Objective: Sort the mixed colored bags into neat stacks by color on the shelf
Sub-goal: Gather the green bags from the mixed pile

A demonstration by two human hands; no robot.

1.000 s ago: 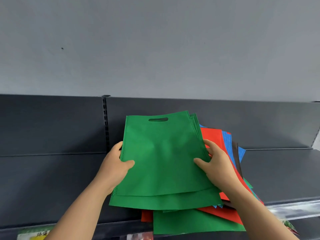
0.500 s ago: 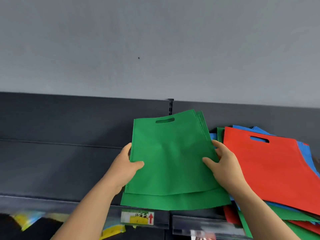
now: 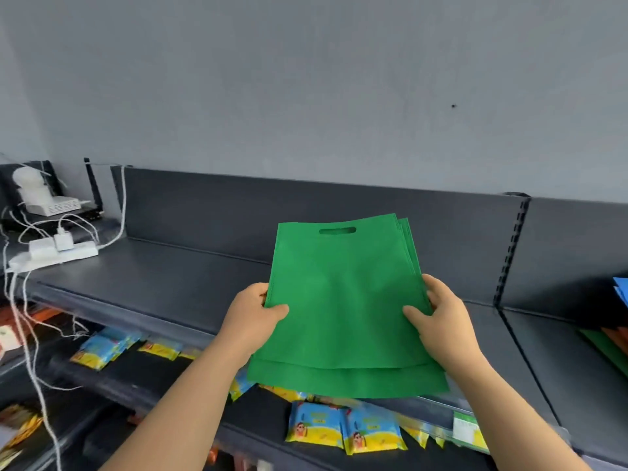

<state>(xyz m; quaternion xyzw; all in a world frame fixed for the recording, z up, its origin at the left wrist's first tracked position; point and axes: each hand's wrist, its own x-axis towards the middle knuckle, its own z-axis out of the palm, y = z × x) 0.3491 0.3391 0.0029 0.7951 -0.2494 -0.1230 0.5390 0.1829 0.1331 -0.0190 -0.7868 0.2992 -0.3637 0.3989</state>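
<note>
The left hand [image 3: 253, 317] and right hand [image 3: 441, 324] are each pinching a side edge of the green bags [image 3: 343, 311], thumbs on top, probably keeping the few layers squared while carrying them above the dark shelf [image 3: 163, 277]. Compared with half a second earlier, the bundle is hanging over bare shelf, and the mixed pile [image 3: 611, 338] is sitting well apart at the right edge.

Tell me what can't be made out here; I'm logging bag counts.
Head view only.
Number of green bags: the top one covers the rest; only edges show.
The mixed pile at right: cut off by the frame edge.
Fingers of left hand and right hand under the bags: hidden by them.
</note>
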